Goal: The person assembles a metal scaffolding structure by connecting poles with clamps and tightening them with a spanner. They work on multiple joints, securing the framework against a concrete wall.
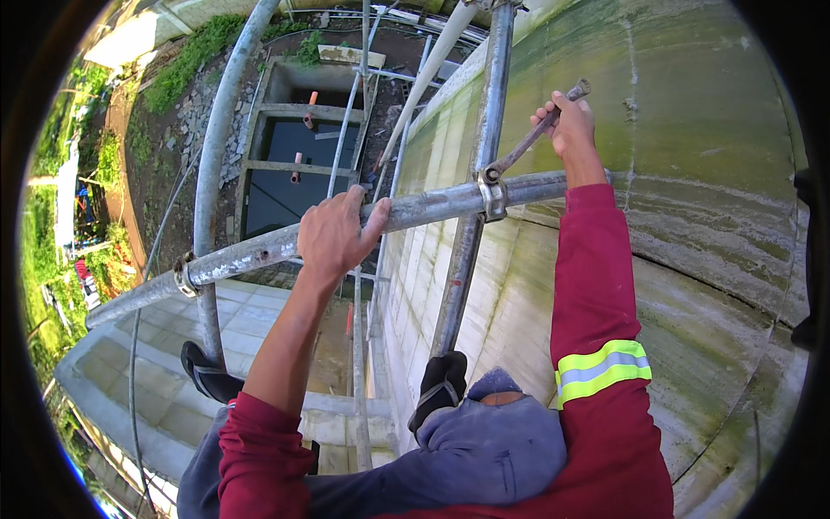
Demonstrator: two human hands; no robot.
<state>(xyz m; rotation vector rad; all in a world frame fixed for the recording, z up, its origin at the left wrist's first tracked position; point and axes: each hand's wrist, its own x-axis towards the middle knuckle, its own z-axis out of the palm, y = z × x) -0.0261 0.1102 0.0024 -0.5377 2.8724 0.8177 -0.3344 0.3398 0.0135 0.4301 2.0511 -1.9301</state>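
My left hand (337,232) is wrapped over a grey scaffold tube (424,210) that crosses in front of me, its thumb stretched along the top. My right hand (566,125) is closed around the handle of a rusty scaffold wrench (532,140). The wrench's lower end meets the bolt of a metal scaffold clamp (493,195), where the crossing tube joins an upright tube (494,95). A second clamp (185,275) holds the crossing tube to another upright tube (207,173) at the left.
A mossy, stained concrete wall (692,112) rises close on the right. Far below lies a concrete tank (298,164) with dark water and orange pipes. My dark shoes (443,381) stand near the uprights, high above the ground. A thin cable (136,363) hangs at the left.
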